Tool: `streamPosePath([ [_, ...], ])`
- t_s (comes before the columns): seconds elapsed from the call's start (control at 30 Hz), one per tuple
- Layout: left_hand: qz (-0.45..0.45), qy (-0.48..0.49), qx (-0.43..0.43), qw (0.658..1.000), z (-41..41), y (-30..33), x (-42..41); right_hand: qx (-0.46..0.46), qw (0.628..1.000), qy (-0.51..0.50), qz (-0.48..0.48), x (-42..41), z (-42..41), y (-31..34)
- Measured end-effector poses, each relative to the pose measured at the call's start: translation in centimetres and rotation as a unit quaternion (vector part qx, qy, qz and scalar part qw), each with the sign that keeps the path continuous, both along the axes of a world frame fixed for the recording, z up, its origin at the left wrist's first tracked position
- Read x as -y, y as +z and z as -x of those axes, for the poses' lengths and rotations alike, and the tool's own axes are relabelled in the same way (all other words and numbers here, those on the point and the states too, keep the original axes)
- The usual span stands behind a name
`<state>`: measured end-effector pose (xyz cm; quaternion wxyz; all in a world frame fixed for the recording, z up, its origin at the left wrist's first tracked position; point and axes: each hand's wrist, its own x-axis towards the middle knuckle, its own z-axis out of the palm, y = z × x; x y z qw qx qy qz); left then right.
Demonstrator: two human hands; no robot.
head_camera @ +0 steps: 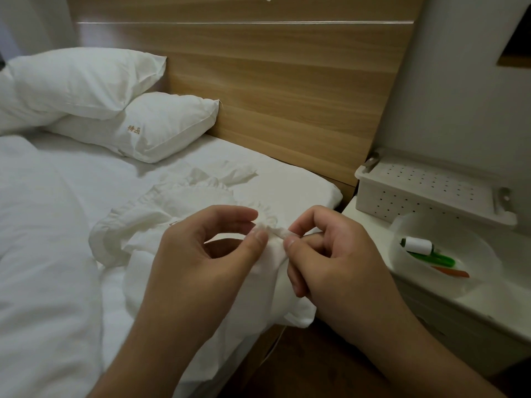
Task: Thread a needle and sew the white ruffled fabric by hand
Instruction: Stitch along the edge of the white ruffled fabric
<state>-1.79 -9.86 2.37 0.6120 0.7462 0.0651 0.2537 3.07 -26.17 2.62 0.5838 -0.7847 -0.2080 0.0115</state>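
Nearest the viewer, both forearms reached in over the bed's edge. The left hand [207, 254] pinched a fold of the white ruffled fabric [184, 208] between thumb and forefinger, its other fingers curled loosely above the pinch. Just beside that pinch, the right hand [330, 254] gripped the same hem between thumb and curled fingers; a fine sliver showed at its fingertips, though whether that was the needle could not be told. No thread could be made out.

Below the grip the fabric draped over the mattress edge; beyond it, the frilled border lay spread on the bed sheet [71, 173]. It looked light, soft and limp, likely to slide and bunch, so holding it taut close either side of the stitch point seemed wisest.

To the right of the grip, on a white bedside table [370, 225], a clear bowl [474, 282] held a white thread spool [418, 245] and green [431, 258] and orange [451, 272] tools. Behind it stood a perforated box [425, 191].

Farther off lay two pillows [86, 81]; the lower bore small gold embroidered characters [134, 129], too small to read surely. A wooden headboard [287, 81] stood behind.
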Motion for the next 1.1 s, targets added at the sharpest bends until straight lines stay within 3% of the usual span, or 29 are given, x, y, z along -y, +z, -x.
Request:
streamPosePath([
  [0.4, -0.018, -0.009, 0.027, 0.999, 0.20, 0.14, 0.52, 0.043, 0.999, -0.024, 0.022, -0.19, 0.30, -0.29],
  [0.63, 0.017, -0.022, 0.023, 0.999, 0.29, 0.41, 0.45, 0.000, 1.000, 0.000, 0.010, -0.24, 0.07, -0.25],
  [1.1, 0.061, -0.008, -0.025, 0.998, 0.33, 0.56, 0.38, -0.108, 0.983, 0.089, -0.122, 0.30, -0.47, 0.23],
])
